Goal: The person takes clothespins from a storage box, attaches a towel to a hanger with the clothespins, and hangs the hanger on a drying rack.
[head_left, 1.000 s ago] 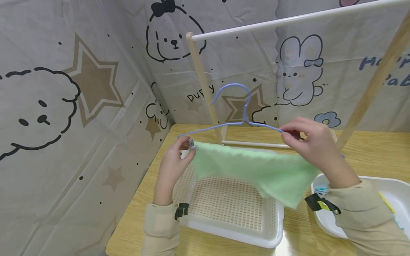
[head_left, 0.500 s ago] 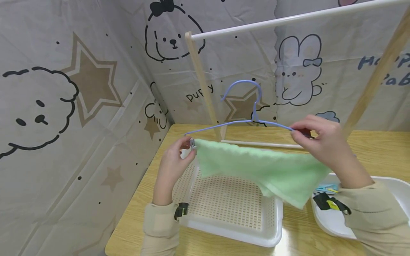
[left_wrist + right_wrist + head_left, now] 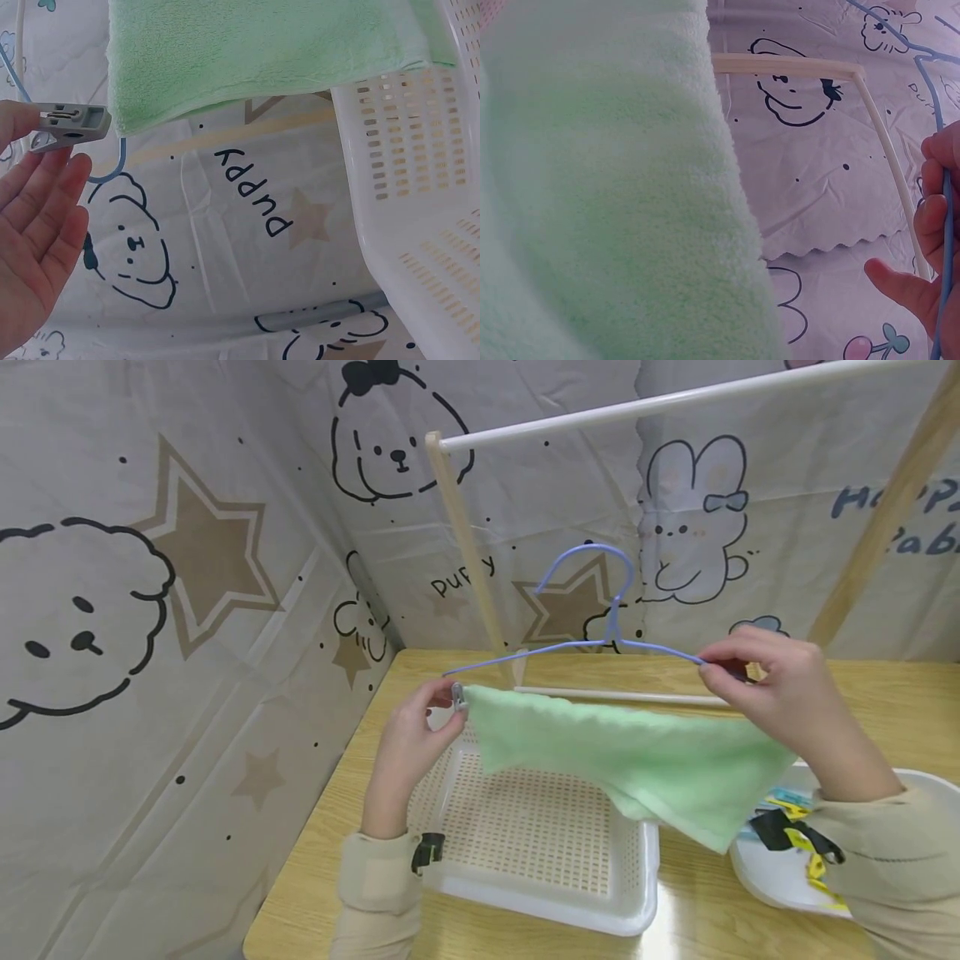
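Note:
A light green towel [image 3: 600, 752] hangs in folds below a blue hanger [image 3: 558, 647], whose hook points up. At the towel's upper left corner my left hand [image 3: 408, 747] pinches a grey clothespin [image 3: 75, 124] between thumb and fingertips. The clothespin's nose lies right at the towel's edge in the left wrist view. My right hand [image 3: 780, 693] grips the right arm of the hanger with curled fingers, and the blue rod runs through that hand in the right wrist view. The towel's upper right end passes behind the right hand in the head view.
Under the towel stands a white perforated basket [image 3: 648, 893] on the wooden table [image 3: 345, 827]. A white basin [image 3: 757, 877] with yellow and blue clothespins [image 3: 817, 864] is at the right. Behind rises a rack with a white top rail [image 3: 600, 414].
The hanger and towel have shifted to the right, along with my right hand. My left hand has moved slightly right, still pinching the clothespin. More of the yellow clothespins in the basin now shows.

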Demonstrator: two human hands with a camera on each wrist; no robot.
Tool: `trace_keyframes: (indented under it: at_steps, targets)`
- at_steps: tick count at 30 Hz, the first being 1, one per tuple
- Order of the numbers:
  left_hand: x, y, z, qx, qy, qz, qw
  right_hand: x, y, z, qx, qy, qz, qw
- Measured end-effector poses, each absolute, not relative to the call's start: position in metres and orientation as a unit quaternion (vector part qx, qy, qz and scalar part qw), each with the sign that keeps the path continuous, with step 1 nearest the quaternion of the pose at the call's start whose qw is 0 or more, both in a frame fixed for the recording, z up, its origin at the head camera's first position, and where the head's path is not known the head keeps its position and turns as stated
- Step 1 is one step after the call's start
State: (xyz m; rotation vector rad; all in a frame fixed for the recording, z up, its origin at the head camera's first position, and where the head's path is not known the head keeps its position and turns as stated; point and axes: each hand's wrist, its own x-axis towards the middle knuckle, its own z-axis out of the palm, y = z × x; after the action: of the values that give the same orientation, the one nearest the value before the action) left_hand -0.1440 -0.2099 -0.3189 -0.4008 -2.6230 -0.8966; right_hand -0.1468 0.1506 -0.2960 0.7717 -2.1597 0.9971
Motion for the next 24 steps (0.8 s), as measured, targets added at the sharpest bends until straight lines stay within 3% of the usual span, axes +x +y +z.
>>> trace_keyframes:
  at_steps: [24]
  targets:
    - [-0.150, -0.210, -0.331, -0.199, -0.887, -0.289, 0.301, -0.147, 0.160, -0.301, 0.319, -0.807, 0.397, 0.299]
